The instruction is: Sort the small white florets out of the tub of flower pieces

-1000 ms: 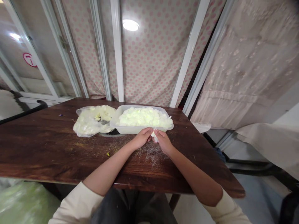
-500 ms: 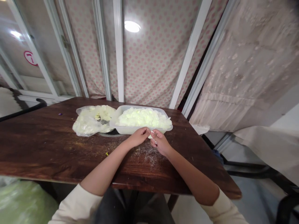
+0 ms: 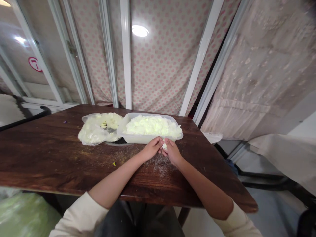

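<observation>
My left hand [image 3: 152, 148] and my right hand [image 3: 173, 152] meet just in front of a translucent plastic tub [image 3: 138, 138]. Their fingers are closed round a small whitish piece [image 3: 164, 145], whose exact kind I cannot make out. Fingertips hide much of it. A heaped pile of pale yellow-green, crumpled-looking pieces [image 3: 153, 125] fills the tub above its rim. Left of the tub, and touching it, lies a clear plastic bag [image 3: 90, 133] with similar pale pieces inside and some dark bits in its opening.
The dark wooden table [image 3: 98, 174] has fine white crumbs [image 3: 161, 166] below my hands. A yellow scrap [image 3: 114, 163] and a purple scrap [image 3: 65, 122] lie farther left. A large greenish bag [image 3: 27, 214] stands at the lower left, beside the table. Curtained glass panels [image 3: 160, 65] rise behind.
Both hands have shifted slightly right and down in the picture and come closer together. The fingers have changed their hold, and less of the whitish piece shows between them.
</observation>
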`<state>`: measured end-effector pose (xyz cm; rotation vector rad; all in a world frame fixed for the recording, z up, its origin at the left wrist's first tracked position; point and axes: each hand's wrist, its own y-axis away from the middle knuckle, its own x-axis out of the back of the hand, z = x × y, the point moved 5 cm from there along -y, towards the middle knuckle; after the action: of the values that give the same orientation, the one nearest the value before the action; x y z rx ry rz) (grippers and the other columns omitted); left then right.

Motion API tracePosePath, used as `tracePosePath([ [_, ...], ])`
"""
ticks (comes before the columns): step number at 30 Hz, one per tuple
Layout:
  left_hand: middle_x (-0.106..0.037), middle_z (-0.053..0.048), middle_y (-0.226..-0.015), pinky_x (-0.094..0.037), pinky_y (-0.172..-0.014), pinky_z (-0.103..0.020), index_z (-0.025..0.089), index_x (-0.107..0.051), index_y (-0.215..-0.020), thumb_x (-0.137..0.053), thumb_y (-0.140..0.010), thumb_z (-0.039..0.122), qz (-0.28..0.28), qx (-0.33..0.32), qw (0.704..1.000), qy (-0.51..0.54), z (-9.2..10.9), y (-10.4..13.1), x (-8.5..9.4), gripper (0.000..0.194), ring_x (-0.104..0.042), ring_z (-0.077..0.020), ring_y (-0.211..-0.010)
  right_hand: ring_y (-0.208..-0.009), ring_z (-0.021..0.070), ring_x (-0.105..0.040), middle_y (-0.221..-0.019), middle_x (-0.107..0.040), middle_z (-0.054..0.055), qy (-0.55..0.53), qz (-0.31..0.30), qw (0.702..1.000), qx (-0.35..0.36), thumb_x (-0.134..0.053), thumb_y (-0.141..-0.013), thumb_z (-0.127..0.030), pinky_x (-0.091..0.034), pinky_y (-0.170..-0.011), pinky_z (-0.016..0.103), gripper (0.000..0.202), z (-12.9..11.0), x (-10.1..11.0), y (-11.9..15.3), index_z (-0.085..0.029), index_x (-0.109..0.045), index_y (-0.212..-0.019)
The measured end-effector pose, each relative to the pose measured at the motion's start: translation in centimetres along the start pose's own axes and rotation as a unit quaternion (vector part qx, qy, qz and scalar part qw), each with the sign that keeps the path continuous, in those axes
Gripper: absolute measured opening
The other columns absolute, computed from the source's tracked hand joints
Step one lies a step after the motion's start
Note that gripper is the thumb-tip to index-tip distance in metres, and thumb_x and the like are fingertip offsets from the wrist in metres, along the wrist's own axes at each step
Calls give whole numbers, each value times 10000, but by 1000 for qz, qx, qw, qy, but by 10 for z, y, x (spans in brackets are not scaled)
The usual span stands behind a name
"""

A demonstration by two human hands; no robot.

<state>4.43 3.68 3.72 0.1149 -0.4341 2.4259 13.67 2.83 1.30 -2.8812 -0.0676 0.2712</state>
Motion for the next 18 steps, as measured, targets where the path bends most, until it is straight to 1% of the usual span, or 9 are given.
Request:
tracePosePath([
  [3,-484,55,-515,-347,-479,-206,180,-407,-713,-424,-839,463,54,-2,998,34,-3,-3,4,310,-464,-81,-445,-346,47,-337,-450,-443,-66,-11,-5,1000,18,-469,-806,-540,-244,-361,198,376,1,-1,-1,-188,-465,-675],
  [6,-448,67,-448,-321,-430,-192,176,-417,-681,-436,-824,384,121,7,992,43,-1,-4,21,253,-424,-71,-389,-354,45,-352,-450,-432,-78,9,-14,999,46,-513,-802,-491,-250,-379,198,322,-3,-1,-1,-194,-460,-689],
  [8,-470,64,-441,-299,-390,-182,178,-420,-683,-453,-801,343,164,22,985,54,2,-4,34,205,-420,-71,-363,-344,39,-329,-431,-391,-92,17,-1,998,57,-534,-794,-472,-241,-381,198,314,-7,0,-1,-194,-450,-673],
  [10,-480,62,-430,-287,-365,-174,182,-415,-683,-461,-791,338,190,31,979,66,3,-3,44,195,-416,-72,-348,-341,33,-314,-429,-367,-99,14,17,998,60,-543,-787,-472,-240,-382,196,331,-9,2,-2,-194,-427,-648],
  [11,-480,62,-426,-289,-362,-172,183,-415,-683,-465,-791,348,193,31,978,70,4,-4,46,203,-413,-71,-345,-342,31,-312,-433,-362,-100,10,23,998,59,-544,-784,-476,-240,-381,195,341,-10,3,-2,-195,-416,-641],
  [13,-486,57,-438,-301,-365,-171,178,-428,-690,-477,-793,383,175,26,982,66,4,-5,45,235,-412,-66,-349,-343,31,-312,-447,-363,-101,0,21,999,49,-544,-780,-487,-229,-372,193,335,-9,3,-2,-197,-420,-667],
  [16,-536,38,-563,-326,-387,-172,162,-465,-726,-505,-787,422,125,15,991,40,4,-6,36,270,-441,-53,-396,-342,29,-281,-474,-358,-104,-15,-2,1000,8,-555,-765,-500,-186,-349,187,315,-2,-1,-1,-203,-453,-745],
  [18,-532,34,-618,-335,-410,-172,157,-478,-737,-515,-788,420,100,5,995,9,4,-6,31,271,-451,-47,-431,-343,24,-246,-475,-335,-108,-25,-5,1000,-11,-574,-748,-502,-161,-345,186,323,1,-3,-1,-201,-458,-743],
])
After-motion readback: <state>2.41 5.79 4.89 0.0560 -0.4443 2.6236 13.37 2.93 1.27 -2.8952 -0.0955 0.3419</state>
